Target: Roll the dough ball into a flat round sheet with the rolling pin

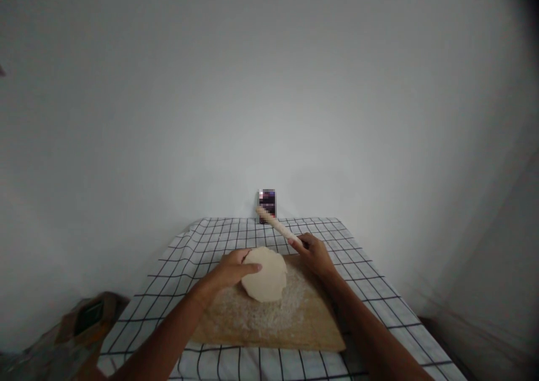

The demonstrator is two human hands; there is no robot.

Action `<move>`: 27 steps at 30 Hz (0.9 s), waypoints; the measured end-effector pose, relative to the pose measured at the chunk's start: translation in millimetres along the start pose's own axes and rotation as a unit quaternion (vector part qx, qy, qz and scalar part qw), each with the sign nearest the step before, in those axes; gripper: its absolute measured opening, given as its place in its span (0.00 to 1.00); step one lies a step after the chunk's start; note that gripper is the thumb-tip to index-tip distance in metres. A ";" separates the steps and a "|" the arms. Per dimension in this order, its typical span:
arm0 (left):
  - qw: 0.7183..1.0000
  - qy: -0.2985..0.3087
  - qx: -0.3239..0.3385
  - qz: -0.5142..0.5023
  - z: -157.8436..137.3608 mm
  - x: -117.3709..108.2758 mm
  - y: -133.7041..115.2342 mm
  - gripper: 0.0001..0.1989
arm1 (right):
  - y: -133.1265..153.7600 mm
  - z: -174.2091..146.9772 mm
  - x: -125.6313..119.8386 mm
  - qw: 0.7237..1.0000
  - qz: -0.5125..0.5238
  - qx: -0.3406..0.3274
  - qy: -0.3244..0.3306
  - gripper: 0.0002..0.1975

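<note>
A round, flat sheet of dough [267, 280] is held over the floured wooden board [311, 327]. My left hand [236, 266] grips its left edge, thumb on top and the other fingers behind it. In my right hand [312, 253] is a pale rolling pin [280, 228], gripped near one end. The pin slants up and to the left, raised above the far part of the board and apart from the dough. Loose white flour [269, 319] lies scattered across the board under and in front of the dough.
A white tablecloth with dark grid lines [168, 280] covers the table. At its far edge, a small dark pixelated object [268, 197] leans near the white wall [269, 89]. A cardboard box [90, 316] stands low at the left, beside the table.
</note>
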State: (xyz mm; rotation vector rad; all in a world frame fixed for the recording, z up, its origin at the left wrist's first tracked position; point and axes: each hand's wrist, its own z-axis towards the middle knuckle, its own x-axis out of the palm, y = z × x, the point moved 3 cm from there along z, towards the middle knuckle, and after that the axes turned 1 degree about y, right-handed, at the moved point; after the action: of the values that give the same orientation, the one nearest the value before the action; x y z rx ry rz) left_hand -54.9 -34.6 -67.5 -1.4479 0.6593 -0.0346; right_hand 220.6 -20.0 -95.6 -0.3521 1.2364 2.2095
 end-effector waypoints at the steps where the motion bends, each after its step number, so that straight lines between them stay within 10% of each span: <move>1: 1.000 0.013 -0.009 -0.017 -3.0 -2.5 -0.2 0.29 | 0.6 -0.1 -0.5 1.000 0.002 0.000 -0.002 0.24; 5: 0.997 0.003 -0.038 0.069 -9.5 -14.1 4.2 0.26 | 3.7 -0.5 -2.4 0.999 0.026 0.010 -0.016 0.25; 12: 0.920 -0.111 0.161 0.340 -27.5 7.4 -3.1 0.18 | 4.3 -2.8 -3.9 0.999 0.037 0.023 -0.014 0.27; 27: 0.879 -0.082 0.208 0.422 -48.7 29.8 0.7 0.26 | 2.6 -2.3 -0.2 0.999 0.025 0.028 0.009 0.28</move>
State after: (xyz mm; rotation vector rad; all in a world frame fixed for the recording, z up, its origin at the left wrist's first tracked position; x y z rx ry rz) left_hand -51.7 -90.5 -79.0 -0.6526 1.0231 0.5917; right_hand 219.1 -23.1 -95.0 -0.3225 1.3262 2.2136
